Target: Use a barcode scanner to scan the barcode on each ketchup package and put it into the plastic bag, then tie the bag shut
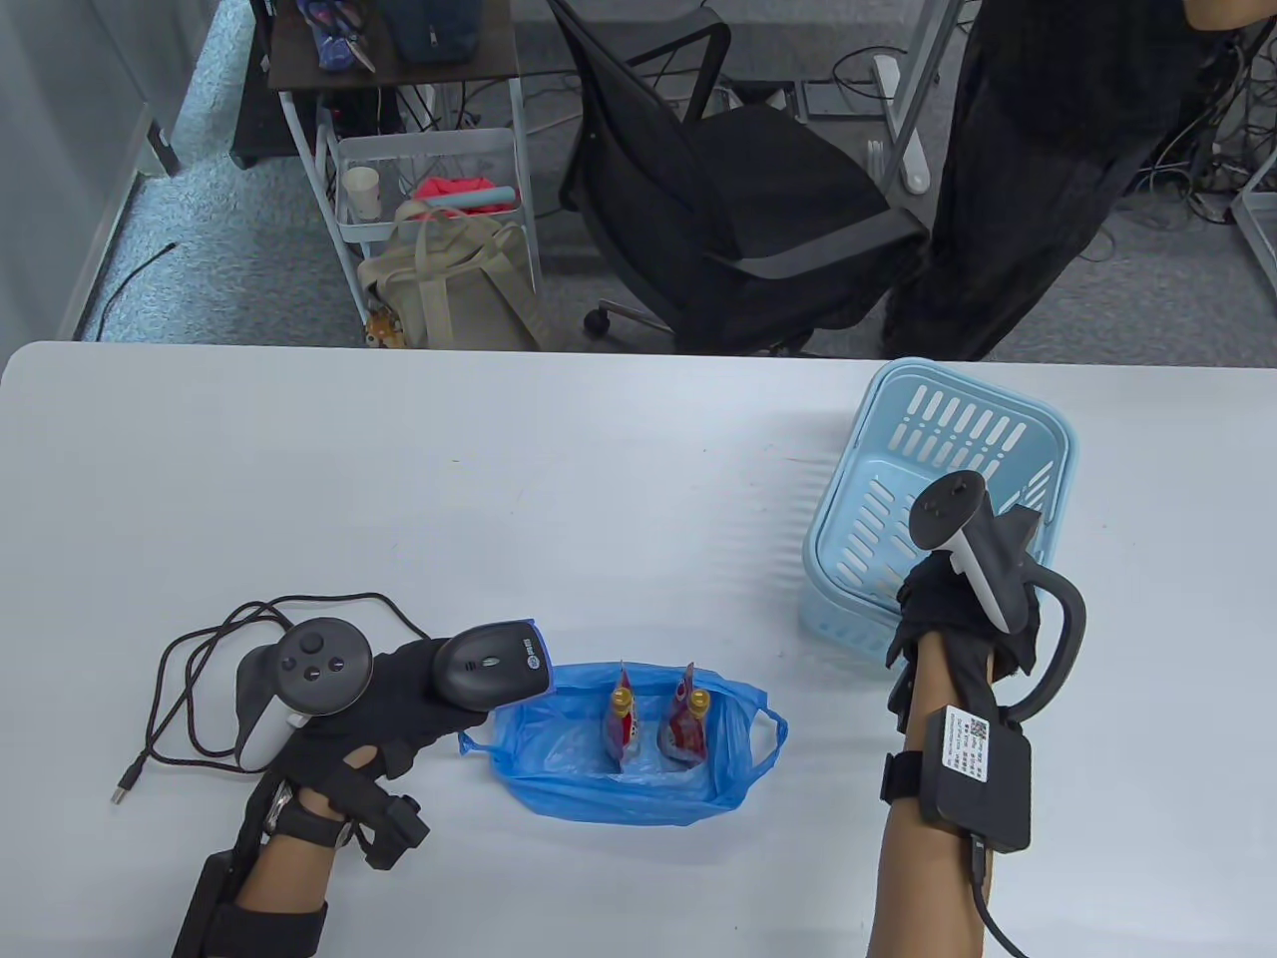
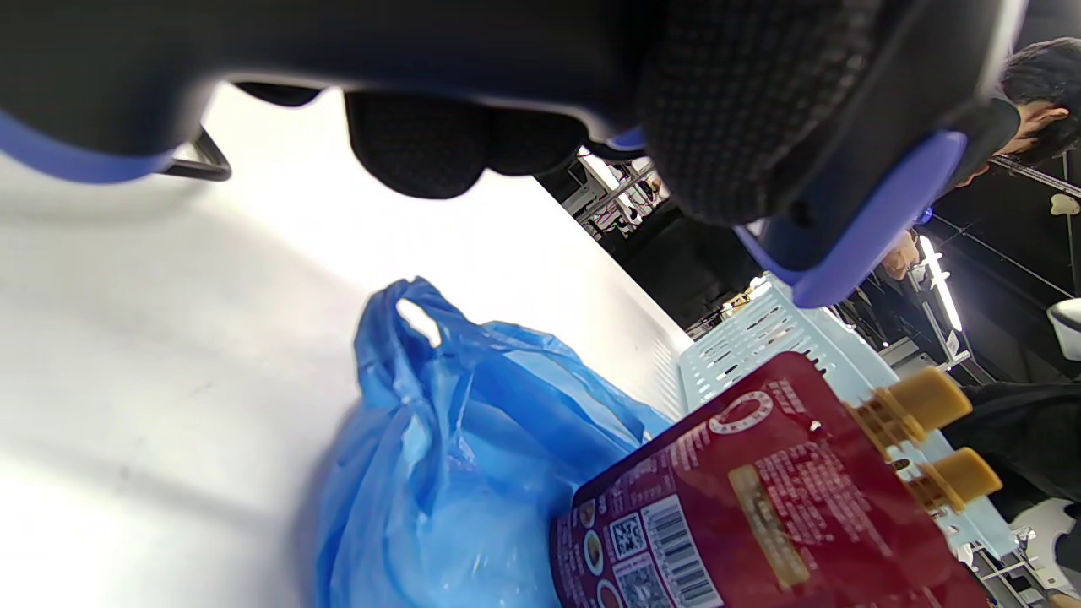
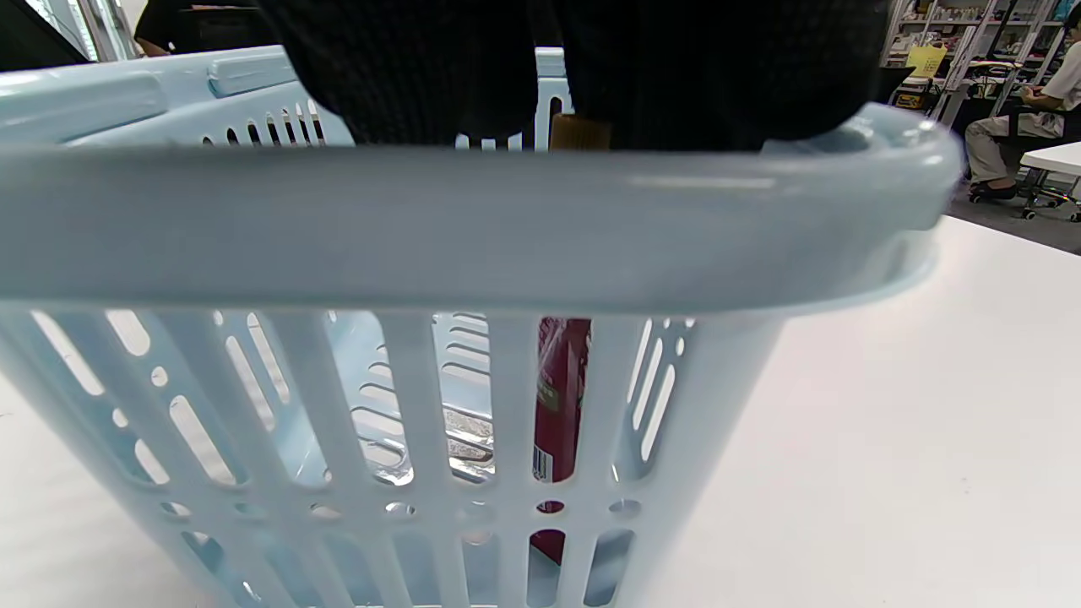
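Note:
My left hand [image 1: 414,694] grips a dark barcode scanner [image 1: 491,667], its head pointing right over the blue plastic bag [image 1: 638,788]. The bag lies open on the white table with two red ketchup packages [image 1: 624,720] [image 1: 688,720] standing inside. In the left wrist view a ketchup package [image 2: 760,498] with yellow caps and a barcode shows below the scanner [image 2: 853,245]. My right hand [image 1: 948,604] reaches into the light blue basket [image 1: 1048,439]. There its fingers [image 3: 422,67] pinch the yellow top of another ketchup package [image 3: 562,380], seen through the slats.
The scanner's black cable [image 1: 200,679] loops on the table left of my left hand, its plug loose near the front. Beyond the far table edge are a black office chair [image 1: 738,200], a standing person in black [image 1: 1038,150] and a wire cart [image 1: 429,200].

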`<state>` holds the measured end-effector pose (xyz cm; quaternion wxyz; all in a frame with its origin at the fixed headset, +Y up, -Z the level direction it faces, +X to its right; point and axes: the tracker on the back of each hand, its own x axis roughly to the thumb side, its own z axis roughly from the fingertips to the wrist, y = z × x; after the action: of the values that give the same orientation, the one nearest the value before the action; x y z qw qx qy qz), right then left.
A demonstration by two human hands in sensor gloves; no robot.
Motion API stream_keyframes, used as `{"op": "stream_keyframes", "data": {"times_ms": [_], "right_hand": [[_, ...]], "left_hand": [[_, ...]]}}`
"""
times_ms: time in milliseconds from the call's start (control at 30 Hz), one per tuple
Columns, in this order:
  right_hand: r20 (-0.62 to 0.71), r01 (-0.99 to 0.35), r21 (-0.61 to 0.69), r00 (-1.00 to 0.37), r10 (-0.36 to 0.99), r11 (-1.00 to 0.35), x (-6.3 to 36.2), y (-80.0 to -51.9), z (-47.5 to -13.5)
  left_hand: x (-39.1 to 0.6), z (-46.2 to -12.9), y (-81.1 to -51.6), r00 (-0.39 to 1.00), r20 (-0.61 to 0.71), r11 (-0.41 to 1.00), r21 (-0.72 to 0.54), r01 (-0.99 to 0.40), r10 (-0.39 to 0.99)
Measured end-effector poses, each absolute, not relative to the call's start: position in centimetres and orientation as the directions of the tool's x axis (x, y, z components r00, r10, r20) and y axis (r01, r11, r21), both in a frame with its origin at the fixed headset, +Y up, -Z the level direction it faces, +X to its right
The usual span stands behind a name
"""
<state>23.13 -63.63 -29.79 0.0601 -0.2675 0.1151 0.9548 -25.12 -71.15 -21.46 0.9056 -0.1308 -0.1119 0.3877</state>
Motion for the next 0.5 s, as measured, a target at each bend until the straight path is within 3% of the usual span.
{"op": "stream_keyframes", "data": {"times_ms": [500], "right_hand": [[-0.542,-0.196,0.240,-0.840,0.036,-0.951,23.50,-64.53,-30.54]], "left_hand": [[-25.12,-21.53,-71.22,0.679,0.088,0.665,-0.328,-0.671,0.729]]}}
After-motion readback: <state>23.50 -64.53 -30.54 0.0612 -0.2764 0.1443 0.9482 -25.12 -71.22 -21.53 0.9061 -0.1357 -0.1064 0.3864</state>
